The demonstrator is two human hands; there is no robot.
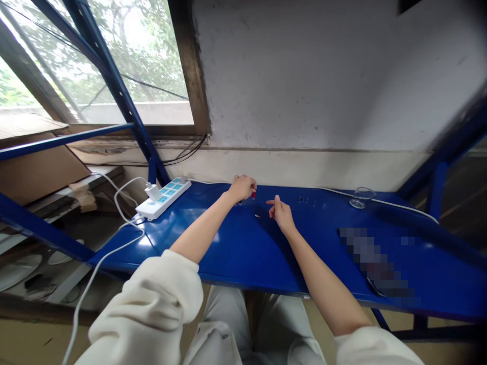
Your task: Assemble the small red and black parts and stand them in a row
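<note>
My left hand (242, 188) is curled closed near the back of the blue metal shelf (236, 253). It pinches a small red-tipped object (253, 194) that is too small to name. My right hand (280, 212) rests just to the right, fingers drawn together, with a finger pointing left toward the other hand. A tiny pale item (257, 216) lies on the shelf between them. I cannot tell whether the right hand holds anything.
A white power strip (163, 198) with a plugged charger and white cable (114, 243) lies at the shelf's left end. A small clear glass dish (360, 198) stands at the back right. Several tiny dark parts (303, 199) sit behind my right hand. Blue rack posts frame both sides.
</note>
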